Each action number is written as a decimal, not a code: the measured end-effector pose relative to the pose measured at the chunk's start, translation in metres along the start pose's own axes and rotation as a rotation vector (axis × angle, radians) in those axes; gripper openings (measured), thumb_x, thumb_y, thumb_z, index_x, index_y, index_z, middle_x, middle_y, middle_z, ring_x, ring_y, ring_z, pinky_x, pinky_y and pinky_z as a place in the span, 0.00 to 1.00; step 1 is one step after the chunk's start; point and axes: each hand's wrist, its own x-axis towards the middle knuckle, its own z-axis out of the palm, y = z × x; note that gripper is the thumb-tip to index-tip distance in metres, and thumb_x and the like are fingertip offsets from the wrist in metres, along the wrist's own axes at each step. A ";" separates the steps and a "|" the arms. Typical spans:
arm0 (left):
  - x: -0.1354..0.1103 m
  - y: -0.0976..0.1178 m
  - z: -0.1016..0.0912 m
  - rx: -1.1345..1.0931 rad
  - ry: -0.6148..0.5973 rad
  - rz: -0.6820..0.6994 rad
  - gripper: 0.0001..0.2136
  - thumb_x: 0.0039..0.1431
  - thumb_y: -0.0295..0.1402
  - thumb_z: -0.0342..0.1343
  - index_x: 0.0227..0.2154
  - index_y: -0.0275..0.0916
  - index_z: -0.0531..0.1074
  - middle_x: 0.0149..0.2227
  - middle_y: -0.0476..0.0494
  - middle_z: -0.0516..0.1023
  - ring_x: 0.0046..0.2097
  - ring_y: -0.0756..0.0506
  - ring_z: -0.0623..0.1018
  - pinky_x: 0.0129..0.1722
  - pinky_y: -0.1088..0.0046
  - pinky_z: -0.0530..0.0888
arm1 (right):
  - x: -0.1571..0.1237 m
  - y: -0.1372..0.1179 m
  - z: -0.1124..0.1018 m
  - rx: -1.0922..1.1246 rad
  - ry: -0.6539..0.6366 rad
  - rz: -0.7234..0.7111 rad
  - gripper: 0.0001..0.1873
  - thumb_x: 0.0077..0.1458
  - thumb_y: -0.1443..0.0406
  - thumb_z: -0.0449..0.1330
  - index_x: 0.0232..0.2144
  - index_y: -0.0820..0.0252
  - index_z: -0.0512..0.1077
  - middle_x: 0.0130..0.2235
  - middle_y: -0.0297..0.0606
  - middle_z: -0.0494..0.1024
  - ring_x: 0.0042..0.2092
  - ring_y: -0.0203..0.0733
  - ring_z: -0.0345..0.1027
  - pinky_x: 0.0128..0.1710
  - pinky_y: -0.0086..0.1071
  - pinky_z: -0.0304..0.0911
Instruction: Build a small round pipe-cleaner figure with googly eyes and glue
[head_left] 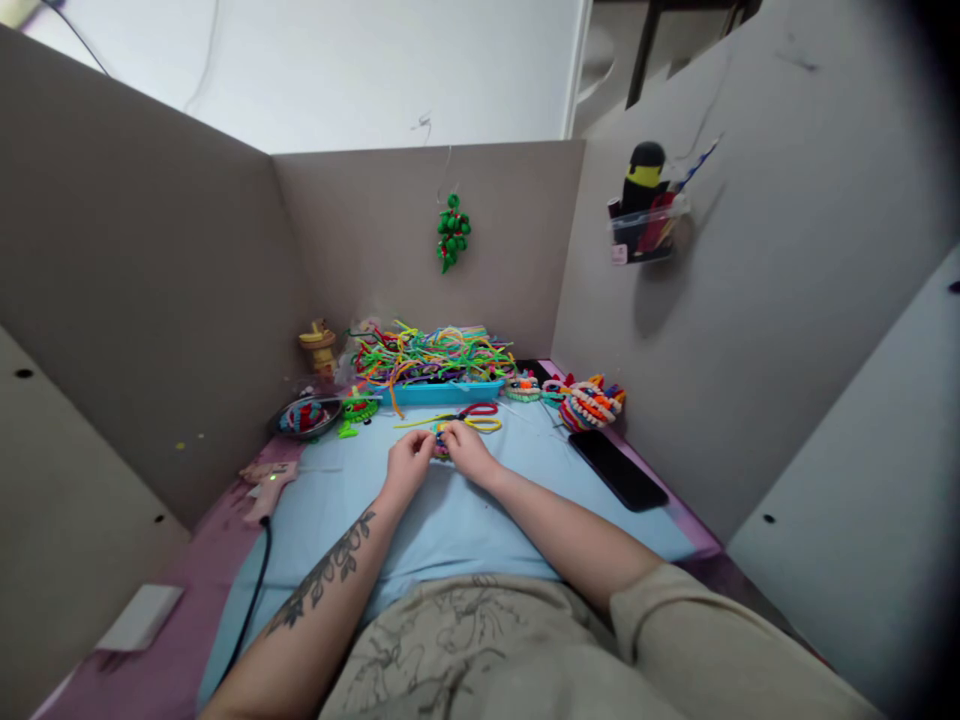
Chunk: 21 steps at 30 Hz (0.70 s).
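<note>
A clear tub [642, 238] hangs on the wall [757, 290].

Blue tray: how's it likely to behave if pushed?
The tray looks wide and low, so it probably won't tip easily. Strands heaped above its rim may spill. Being thin and holding loose bends, they're likely light and springy, not limp.

The beige shirt [465, 660] bears dark linework [480, 625], the left forearm [330, 622] a leafy tattoo [328, 578].
</note>
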 end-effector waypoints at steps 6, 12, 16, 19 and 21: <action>0.002 -0.004 -0.004 0.116 -0.016 0.089 0.09 0.52 0.35 0.49 0.24 0.37 0.71 0.23 0.48 0.73 0.27 0.49 0.70 0.29 0.75 0.65 | -0.001 0.003 -0.002 -0.045 -0.071 -0.044 0.08 0.52 0.66 0.48 0.23 0.59 0.62 0.26 0.33 0.65 0.30 0.37 0.57 0.30 0.29 0.50; 0.004 -0.006 -0.005 0.037 -0.110 0.029 0.11 0.53 0.37 0.48 0.23 0.36 0.68 0.18 0.52 0.66 0.22 0.51 0.65 0.24 0.77 0.62 | -0.001 0.005 -0.004 0.025 -0.111 -0.036 0.09 0.52 0.64 0.48 0.22 0.60 0.61 0.24 0.31 0.64 0.28 0.35 0.56 0.28 0.27 0.50; 0.004 -0.004 -0.002 -0.049 -0.139 0.021 0.12 0.54 0.38 0.47 0.22 0.36 0.66 0.16 0.54 0.62 0.20 0.53 0.61 0.23 0.77 0.60 | -0.003 -0.001 -0.005 0.178 -0.171 0.039 0.10 0.53 0.63 0.47 0.22 0.59 0.60 0.21 0.28 0.62 0.25 0.33 0.55 0.26 0.26 0.51; 0.003 -0.002 0.001 -0.067 -0.087 0.008 0.11 0.53 0.38 0.47 0.22 0.36 0.65 0.17 0.54 0.62 0.21 0.52 0.61 0.23 0.77 0.60 | -0.004 -0.004 0.000 0.249 -0.148 0.109 0.10 0.54 0.62 0.46 0.23 0.59 0.61 0.20 0.28 0.62 0.23 0.32 0.55 0.24 0.26 0.51; 0.002 -0.002 0.003 -0.065 -0.054 0.009 0.10 0.53 0.37 0.47 0.23 0.36 0.65 0.17 0.54 0.62 0.22 0.52 0.62 0.24 0.77 0.60 | -0.005 -0.003 0.004 0.255 -0.100 0.140 0.09 0.54 0.63 0.46 0.24 0.59 0.61 0.20 0.28 0.62 0.23 0.32 0.55 0.23 0.25 0.51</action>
